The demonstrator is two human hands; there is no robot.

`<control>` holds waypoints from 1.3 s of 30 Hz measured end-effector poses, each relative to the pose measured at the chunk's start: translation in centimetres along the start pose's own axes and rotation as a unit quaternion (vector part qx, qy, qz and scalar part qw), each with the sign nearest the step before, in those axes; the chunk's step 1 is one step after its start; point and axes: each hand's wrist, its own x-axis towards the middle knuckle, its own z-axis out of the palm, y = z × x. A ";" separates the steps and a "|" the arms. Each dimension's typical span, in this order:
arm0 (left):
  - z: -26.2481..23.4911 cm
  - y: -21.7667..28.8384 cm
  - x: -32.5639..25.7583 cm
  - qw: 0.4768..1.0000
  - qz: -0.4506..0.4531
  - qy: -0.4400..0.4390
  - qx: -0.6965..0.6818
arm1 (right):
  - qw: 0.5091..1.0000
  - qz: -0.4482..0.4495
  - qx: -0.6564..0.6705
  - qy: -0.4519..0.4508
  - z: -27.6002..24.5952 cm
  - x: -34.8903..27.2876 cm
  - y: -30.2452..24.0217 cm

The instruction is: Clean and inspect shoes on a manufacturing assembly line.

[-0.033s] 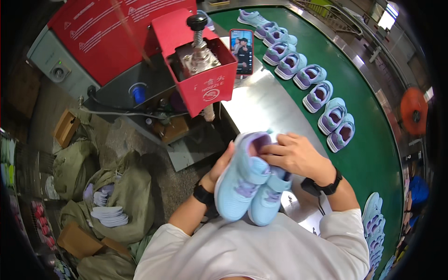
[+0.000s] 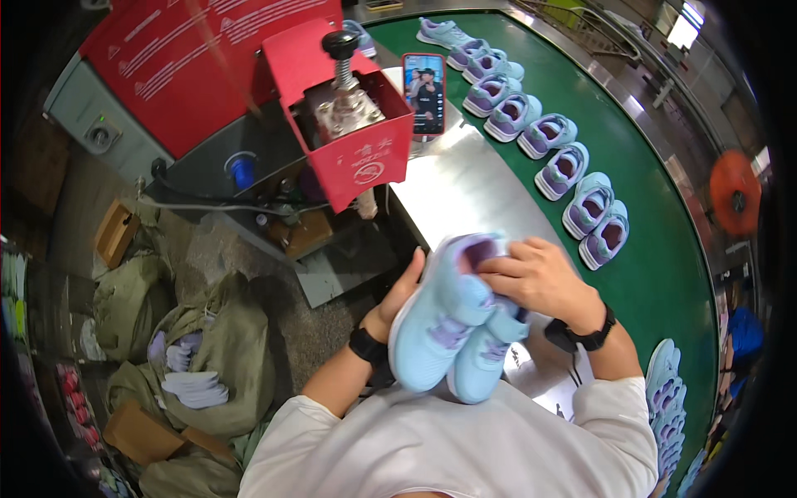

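A pair of light blue sneakers with lilac trim is held close in front of my chest, toes pointing down toward me. The left sneaker [image 2: 440, 340] overlaps the right sneaker [image 2: 486, 361]. My left hand [image 2: 401, 295] wraps the outer side of the left sneaker, thumb up along its heel end, the other fingers hidden. Over the collars, my right hand [image 2: 535, 278] has its fingers curled at the left sneaker's opening; fingertips are partly hidden inside. The collars look blurred by motion.
Beyond lies a steel worktop [image 2: 452, 174] with a phone [image 2: 424, 95] standing on it. A red nozzle housing [image 2: 361, 162] overhangs at left. Rows of similar sneakers [image 2: 562, 170] stand on the green conveyor [image 2: 664, 249]. Sacks [image 2: 241, 332] holding insoles [image 2: 195, 388] sit at lower left.
The sneakers and both hands have shifted slightly to the right. My right hand stays at the collar of the left sneaker. The whole view has slid a little.
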 end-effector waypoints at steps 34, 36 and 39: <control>-1.8 0.3 2.7 0.997 -0.061 -0.016 0.039 | 0.839 0.524 0.037 0.138 -3.4 -16.9 12.5; -1.9 -0.1 3.6 0.993 -0.087 -0.068 -0.034 | 0.942 0.275 0.117 0.153 -4.9 -9.5 9.0; 2.3 0.0 3.7 0.919 0.155 -0.122 0.341 | 0.994 0.057 0.096 -0.020 -5.0 -2.5 6.0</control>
